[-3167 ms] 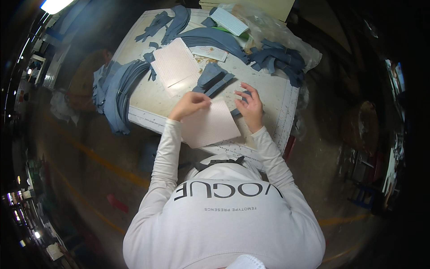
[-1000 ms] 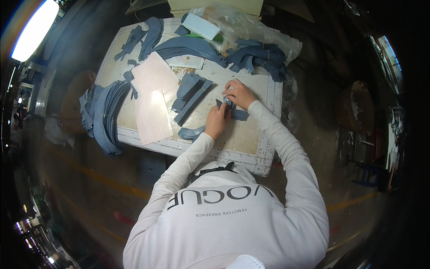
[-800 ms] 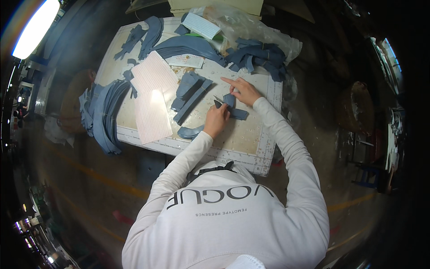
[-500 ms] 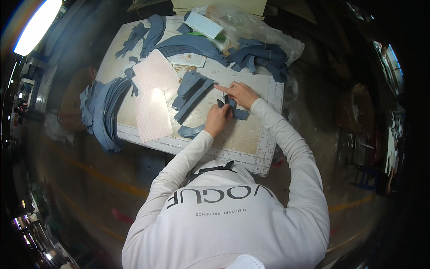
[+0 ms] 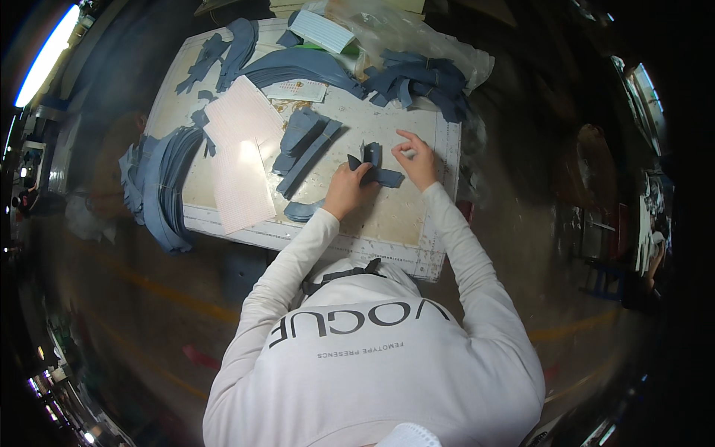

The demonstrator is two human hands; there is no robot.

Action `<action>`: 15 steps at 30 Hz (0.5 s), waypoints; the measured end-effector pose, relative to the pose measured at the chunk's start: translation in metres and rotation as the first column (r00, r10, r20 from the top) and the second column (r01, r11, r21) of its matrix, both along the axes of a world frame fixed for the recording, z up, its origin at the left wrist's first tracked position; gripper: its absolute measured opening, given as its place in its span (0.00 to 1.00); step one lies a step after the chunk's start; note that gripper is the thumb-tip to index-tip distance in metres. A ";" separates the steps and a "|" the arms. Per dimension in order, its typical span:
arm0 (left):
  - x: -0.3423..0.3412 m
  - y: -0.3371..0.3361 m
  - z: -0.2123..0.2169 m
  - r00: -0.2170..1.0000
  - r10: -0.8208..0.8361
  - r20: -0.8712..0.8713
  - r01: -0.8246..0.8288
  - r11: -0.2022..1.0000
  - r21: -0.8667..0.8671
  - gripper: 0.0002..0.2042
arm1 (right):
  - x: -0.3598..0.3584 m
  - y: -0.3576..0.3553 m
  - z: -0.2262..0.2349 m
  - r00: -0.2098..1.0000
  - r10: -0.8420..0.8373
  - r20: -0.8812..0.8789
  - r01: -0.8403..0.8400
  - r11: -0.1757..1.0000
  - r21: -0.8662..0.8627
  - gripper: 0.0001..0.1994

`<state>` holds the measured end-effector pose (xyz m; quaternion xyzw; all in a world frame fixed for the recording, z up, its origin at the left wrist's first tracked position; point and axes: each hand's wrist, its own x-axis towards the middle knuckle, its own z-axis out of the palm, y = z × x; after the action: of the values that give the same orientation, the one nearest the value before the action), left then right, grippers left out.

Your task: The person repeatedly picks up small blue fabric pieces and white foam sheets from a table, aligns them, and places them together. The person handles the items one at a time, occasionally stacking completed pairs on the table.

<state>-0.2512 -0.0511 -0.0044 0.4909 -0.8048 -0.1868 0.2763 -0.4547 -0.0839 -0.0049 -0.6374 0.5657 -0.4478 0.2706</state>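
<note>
My left hand [image 5: 348,192] is closed on a small bundle of blue-grey fabric pieces [image 5: 387,177] on the table. A dark flap of the cloth stands up beside its thumb, and one strip juts out to the right. My right hand [image 5: 419,162] hovers just right of the bundle, apart from it. Its index finger is stretched out, the other fingers are partly bent, and I see nothing in it. Left of the bundle lies a stack of folded blue-grey fabric strips [image 5: 307,145]. A curved fabric piece [image 5: 302,211] rests near the left wrist.
Pink-lined paper sheets [image 5: 242,182] cover the table's left part. A thick bundle of curved fabric pieces [image 5: 170,190] hangs over the left edge. At the back are more fabric stacks [image 5: 305,65], a tied bundle [image 5: 421,80], a white card [image 5: 298,90] and clear plastic [image 5: 402,33].
My right hand has drawn away from the cloth to the right, its index finger no longer pointing left across it. The left hand keeps its hold. The whole view has shifted slightly.
</note>
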 end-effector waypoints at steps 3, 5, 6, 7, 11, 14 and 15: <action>0.000 -0.002 -0.001 1.000 -0.008 -0.005 0.008 1.000 0.001 0.21 | -0.001 0.039 -0.011 0.980 -0.088 0.180 0.051 0.978 0.201 0.21; -0.001 -0.002 -0.002 1.000 -0.014 0.000 0.014 1.000 -0.003 0.20 | 0.002 0.054 -0.015 0.973 -0.143 0.181 0.091 0.959 0.270 0.21; -0.001 -0.003 -0.002 1.000 -0.017 0.005 0.017 1.000 -0.005 0.20 | 0.005 0.057 -0.016 0.965 -0.155 0.210 0.100 0.963 0.248 0.21; -0.001 -0.003 -0.002 1.000 -0.018 0.006 0.018 1.000 -0.018 0.20 | 0.008 0.060 -0.017 0.957 -0.175 0.231 0.117 0.963 0.244 0.21; -0.001 -0.003 -0.001 1.000 -0.029 0.004 0.029 0.999 -0.020 0.17 | 0.013 0.064 -0.015 0.971 -0.174 -0.161 0.166 0.984 -0.064 0.20; 0.001 -0.005 -0.002 0.999 -0.048 -0.016 0.048 0.999 -0.022 0.16 | 0.010 0.060 -0.017 0.835 -0.204 -0.511 0.018 0.938 -0.346 0.19; 0.001 -0.006 -0.002 0.998 -0.051 -0.023 0.050 0.997 -0.058 0.16 | 0.008 0.057 -0.018 0.848 -0.221 -0.482 0.042 0.934 -0.355 0.20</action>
<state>-0.2498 -0.0567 -0.0065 0.4602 -0.8185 -0.1766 0.2952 -0.4465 -0.0269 -0.0233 -0.7290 0.5765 -0.3675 -0.0333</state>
